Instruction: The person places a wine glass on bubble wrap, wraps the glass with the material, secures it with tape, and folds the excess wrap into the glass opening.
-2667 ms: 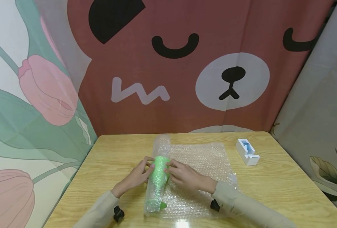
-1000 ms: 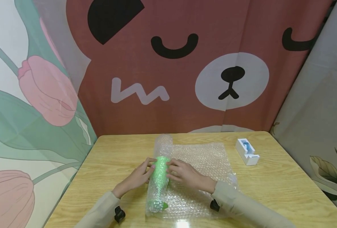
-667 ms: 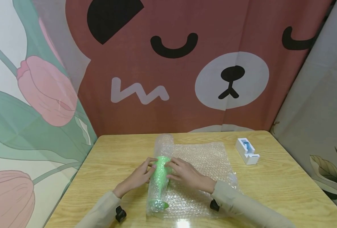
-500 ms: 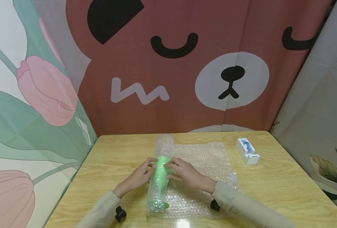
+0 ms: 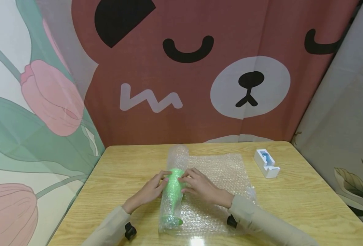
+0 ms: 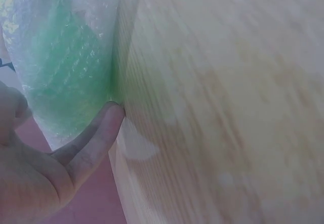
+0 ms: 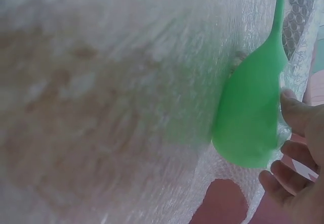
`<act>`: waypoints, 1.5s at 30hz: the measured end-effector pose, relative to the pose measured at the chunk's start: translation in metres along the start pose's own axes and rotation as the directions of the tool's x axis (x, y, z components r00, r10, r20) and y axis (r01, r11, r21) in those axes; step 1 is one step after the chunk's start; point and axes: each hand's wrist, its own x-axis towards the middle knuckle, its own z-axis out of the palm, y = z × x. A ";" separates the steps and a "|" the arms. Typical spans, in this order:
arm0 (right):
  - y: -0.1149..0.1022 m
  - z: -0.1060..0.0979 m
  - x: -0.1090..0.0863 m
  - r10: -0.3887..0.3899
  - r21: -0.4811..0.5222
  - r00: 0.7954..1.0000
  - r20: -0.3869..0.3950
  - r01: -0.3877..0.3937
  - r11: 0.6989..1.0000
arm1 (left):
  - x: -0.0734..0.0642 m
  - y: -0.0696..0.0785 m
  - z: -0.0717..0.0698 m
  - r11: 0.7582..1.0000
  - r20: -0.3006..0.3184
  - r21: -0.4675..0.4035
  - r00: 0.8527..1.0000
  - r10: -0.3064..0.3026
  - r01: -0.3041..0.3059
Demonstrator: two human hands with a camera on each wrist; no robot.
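A green stemmed goblet (image 7: 253, 113) lies on its side, its bowl away from me and its foot towards me. Bubble wrap (image 5: 213, 167) is rolled over it, and the rest of the sheet spreads flat to the right. My left hand (image 5: 149, 189) rests along the roll's left side; in the left wrist view its straight fingers touch the wrap low down by the tabletop. On the right side my right hand (image 5: 204, 187) has bent fingers and pinches the wrap's edge over the bowl. In the right wrist view the goblet's near side shows bare, outside the wrap.
A white tape dispenser (image 5: 266, 164) with blue tape stands at the back right of the wooden table (image 5: 295, 205). Beyond the table's back edge hangs a brown bear-print curtain (image 5: 196, 92). A flower-print curtain (image 5: 46, 102) hangs at the left.
The wrapped goblet has rolled slightly to the right, and both hands have shifted a little with it. The right fingers have moved a little on the wrap. The dispenser stays put.
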 end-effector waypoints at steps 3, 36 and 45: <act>0.000 0.000 -0.001 -0.007 0.029 1.000 -0.002 0.007 1.000 | 0.000 -0.001 0.000 1.000 0.000 0.002 1.000 0.004 -0.004; -0.004 0.005 -0.001 0.015 0.117 1.000 0.008 -0.015 0.993 | 0.000 -0.002 -0.003 0.990 -0.045 0.143 0.999 0.009 -0.003; -0.002 0.004 -0.004 0.040 0.112 0.998 0.041 -0.045 0.993 | 0.000 -0.002 -0.001 1.000 -0.047 0.008 0.999 0.012 -0.012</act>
